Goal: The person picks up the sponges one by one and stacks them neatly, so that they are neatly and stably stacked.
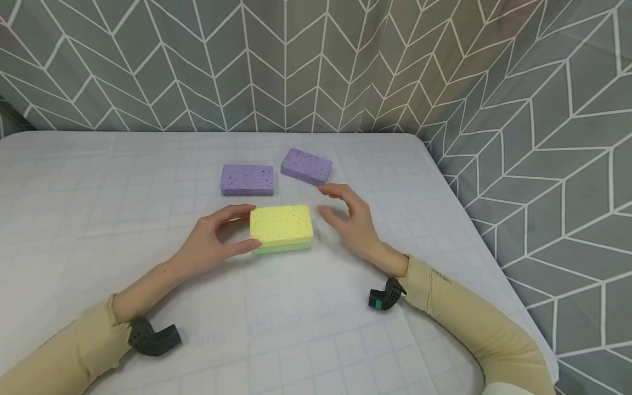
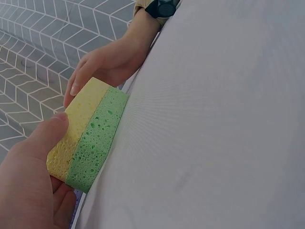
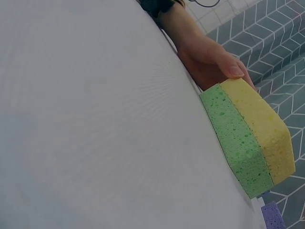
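Observation:
A yellow sponge (image 1: 280, 224) lies flat on top of a green sponge (image 1: 283, 248), their edges nearly lined up. My left hand (image 1: 209, 244) pinches the yellow sponge at its left end, thumb on the near corner and a fingertip at the far one. In the left wrist view the thumb presses the edge of the yellow layer, above the green one. To the right of the stack, my right hand (image 1: 354, 224) is held apart from it, fingers loosely bent with nothing between them. Its fingertips are close to the near corner of a purple sponge (image 1: 306, 166).
Another purple sponge (image 1: 247, 180) lies behind the stack, left of the first one. All rest on a white cloth-covered table (image 1: 123, 181) with a faint grid. Patterned grey curtains (image 1: 266, 66) hang along its back and right edges.

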A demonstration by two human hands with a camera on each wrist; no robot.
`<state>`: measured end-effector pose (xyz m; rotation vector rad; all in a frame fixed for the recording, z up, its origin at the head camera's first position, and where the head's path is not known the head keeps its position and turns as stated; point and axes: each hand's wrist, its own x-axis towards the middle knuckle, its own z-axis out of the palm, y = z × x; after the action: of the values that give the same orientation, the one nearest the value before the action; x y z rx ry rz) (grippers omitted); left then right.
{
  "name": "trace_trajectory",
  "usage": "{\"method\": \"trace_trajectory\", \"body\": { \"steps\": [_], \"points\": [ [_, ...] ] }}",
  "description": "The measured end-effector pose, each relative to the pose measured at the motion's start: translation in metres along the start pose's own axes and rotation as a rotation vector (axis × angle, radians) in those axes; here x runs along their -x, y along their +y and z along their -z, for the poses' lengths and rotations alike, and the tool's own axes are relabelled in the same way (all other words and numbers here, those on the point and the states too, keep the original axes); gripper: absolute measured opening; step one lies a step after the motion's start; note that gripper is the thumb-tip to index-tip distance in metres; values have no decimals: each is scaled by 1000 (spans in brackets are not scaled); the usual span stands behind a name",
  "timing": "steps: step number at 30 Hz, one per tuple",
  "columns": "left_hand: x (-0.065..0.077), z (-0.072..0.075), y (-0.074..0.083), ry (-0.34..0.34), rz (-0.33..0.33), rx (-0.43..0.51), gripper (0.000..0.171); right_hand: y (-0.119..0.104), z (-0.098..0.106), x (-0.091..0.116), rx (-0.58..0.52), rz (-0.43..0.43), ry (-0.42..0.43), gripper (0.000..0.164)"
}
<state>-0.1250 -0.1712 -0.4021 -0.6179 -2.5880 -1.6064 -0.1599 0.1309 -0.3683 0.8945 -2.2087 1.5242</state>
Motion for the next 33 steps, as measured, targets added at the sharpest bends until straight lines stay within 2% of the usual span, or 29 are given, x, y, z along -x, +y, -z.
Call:
{"method": "trace_trajectory", "body": {
  "steps": [17, 23, 27, 30, 33],
  "points": [
    [0, 2, 3, 0, 7, 16, 65, 16, 4, -15, 82, 4, 89, 35],
    [0, 2, 3, -3, 12, 7, 64, 21, 5, -19, 99, -33, 88, 36],
    [0, 2, 3, 0, 13, 4, 63, 41, 5, -20, 97, -45, 77, 39],
    [0, 2, 2, -1, 8, 9, 63, 60, 7, -22, 127, -48, 79, 42],
    [0, 2, 2, -4, 6, 17, 63, 70, 10, -26, 167, -63, 84, 43]
  ]
}}
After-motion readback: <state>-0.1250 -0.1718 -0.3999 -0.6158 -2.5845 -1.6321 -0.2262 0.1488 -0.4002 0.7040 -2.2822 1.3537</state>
